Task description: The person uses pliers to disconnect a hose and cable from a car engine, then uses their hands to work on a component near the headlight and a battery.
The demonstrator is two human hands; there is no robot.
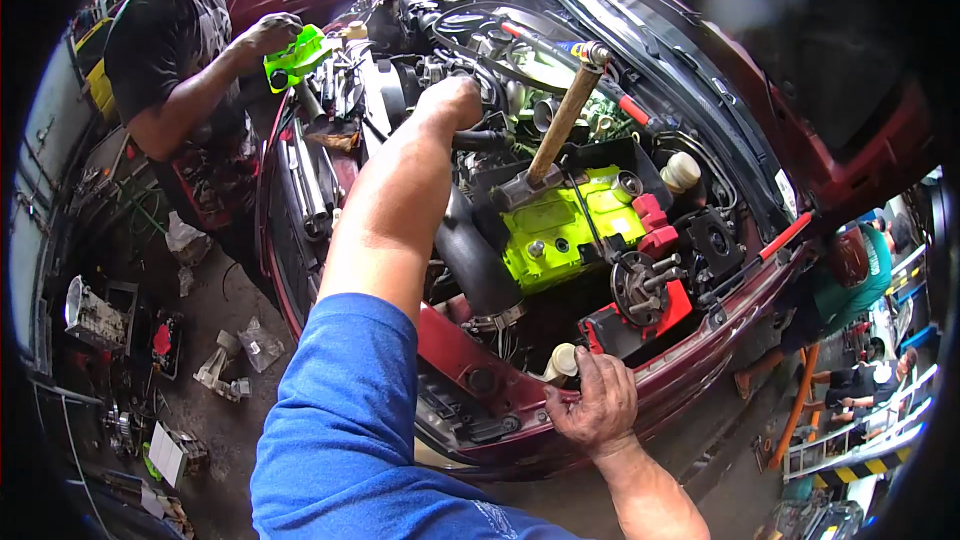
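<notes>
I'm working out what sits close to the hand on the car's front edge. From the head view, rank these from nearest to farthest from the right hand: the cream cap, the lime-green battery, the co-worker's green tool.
From the right hand:
1. Cream cap, just above the fingers at the front edge.
2. Lime-green battery, mid-bay, under the hammer.
3. Co-worker's green tool, far upper left.

Left arm in a blue sleeve is stretched way forward, left hand [452,100] curled into a loose fist, knuckles up. Right hand [592,402] sits low and close, fingers bent, gripping an edge.
</notes>
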